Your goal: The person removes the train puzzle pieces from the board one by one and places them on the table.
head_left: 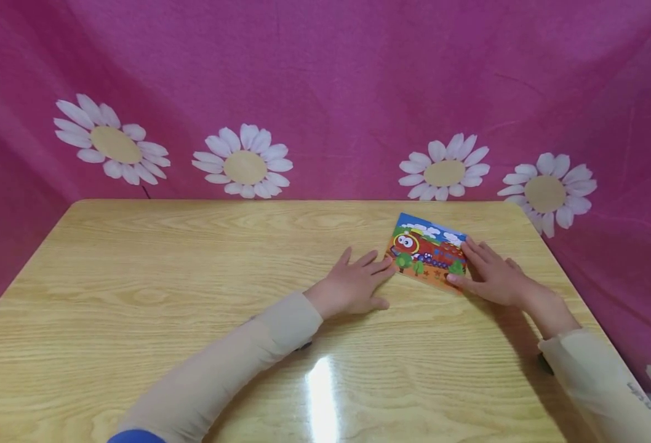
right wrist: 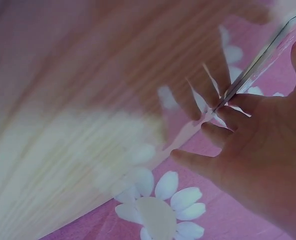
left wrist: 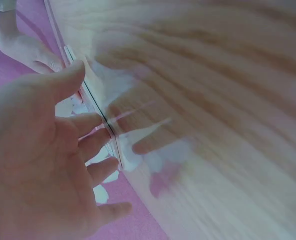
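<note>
A flat picture card (head_left: 427, 253) with a red cartoon train, clouds and trees lies tilted on the right part of the wooden table. My left hand (head_left: 357, 284) is at its left side with fingers spread, the fingertips right at the card's lower left edge. On the other side, my right hand (head_left: 491, 274) touches the right edge, its thumb at the lower right corner and its fingers stretched along the side. The left wrist view shows the card edge-on (left wrist: 91, 95) beside the left fingertips. From the right wrist, the thin card edge (right wrist: 260, 60) meets straight right fingers.
The wooden table (head_left: 192, 264) has a glossy surface with a bright light reflection (head_left: 322, 400) near the front. Behind it hangs a pink cloth (head_left: 331, 92) with large white daisies. The table's right edge runs close by the right forearm.
</note>
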A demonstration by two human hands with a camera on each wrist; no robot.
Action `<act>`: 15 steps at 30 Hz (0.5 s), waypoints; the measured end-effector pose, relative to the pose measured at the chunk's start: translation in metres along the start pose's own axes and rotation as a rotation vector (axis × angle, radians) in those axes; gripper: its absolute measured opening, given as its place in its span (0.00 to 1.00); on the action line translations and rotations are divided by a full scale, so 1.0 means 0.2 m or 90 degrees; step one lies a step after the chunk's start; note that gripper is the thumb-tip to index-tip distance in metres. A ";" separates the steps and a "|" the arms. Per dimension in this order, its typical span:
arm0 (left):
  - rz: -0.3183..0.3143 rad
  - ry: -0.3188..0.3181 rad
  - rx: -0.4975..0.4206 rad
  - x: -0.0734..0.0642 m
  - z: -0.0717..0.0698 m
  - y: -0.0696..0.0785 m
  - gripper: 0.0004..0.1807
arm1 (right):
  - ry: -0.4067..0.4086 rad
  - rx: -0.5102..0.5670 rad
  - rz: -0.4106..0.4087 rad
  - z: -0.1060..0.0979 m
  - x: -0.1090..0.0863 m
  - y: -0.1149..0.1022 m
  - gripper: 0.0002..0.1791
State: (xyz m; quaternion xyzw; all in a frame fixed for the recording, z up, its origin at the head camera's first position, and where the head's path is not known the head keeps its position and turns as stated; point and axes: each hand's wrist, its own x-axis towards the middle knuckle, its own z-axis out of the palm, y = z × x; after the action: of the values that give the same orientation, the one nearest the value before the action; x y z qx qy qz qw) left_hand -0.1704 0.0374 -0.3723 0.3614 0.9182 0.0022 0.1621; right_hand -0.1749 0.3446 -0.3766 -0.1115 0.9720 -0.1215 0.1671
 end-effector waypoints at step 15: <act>0.048 0.018 -0.028 -0.21 0.07 -0.04 0.41 | 0.014 -0.004 -0.044 0.05 -0.05 -0.12 0.53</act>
State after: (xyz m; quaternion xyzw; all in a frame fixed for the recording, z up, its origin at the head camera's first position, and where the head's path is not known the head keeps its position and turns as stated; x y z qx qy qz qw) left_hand -0.1419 0.0014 -0.3743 0.3922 0.9058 0.0334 0.1570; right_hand -0.1575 0.3214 -0.3768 -0.1440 0.9698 -0.1254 0.1515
